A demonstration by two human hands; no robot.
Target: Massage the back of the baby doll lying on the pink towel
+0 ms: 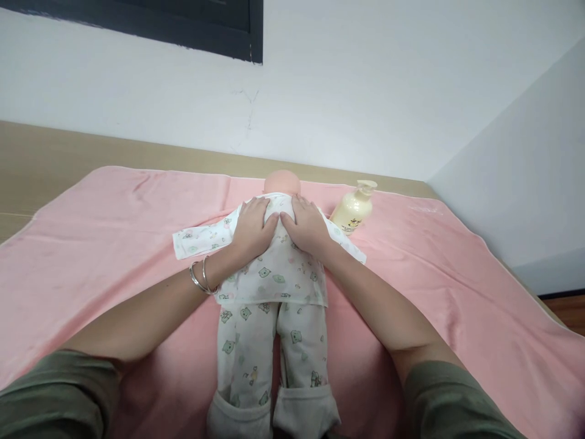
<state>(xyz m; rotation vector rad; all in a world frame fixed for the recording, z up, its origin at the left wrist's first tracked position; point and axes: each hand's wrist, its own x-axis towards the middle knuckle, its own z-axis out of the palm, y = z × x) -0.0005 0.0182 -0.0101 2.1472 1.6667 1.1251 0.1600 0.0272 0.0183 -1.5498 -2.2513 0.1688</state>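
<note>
A baby doll lies stretched out on a pink cloth, its bare head (pixel 282 182) at the far end. It wears a white printed top (pixel 274 277) and matching trousers (pixel 249 353) with turned-up cuffs. My left hand (pixel 255 227) rests flat on the left side of the doll's upper body, fingers spread. On the right side lies my right hand (pixel 307 224), also flat with its fingers stretched out. The two thumbs nearly meet in the middle. Neither hand grips anything. The doll's face is not visible.
A cream pump bottle (pixel 353 210) stands on the pink cloth (pixel 137 225), just right of the doll's shoulder. Behind the cloth runs a wooden surface edge (pixel 59 143) against a white wall (pixel 342 91). A dark frame (pixel 183 24) is at the upper left.
</note>
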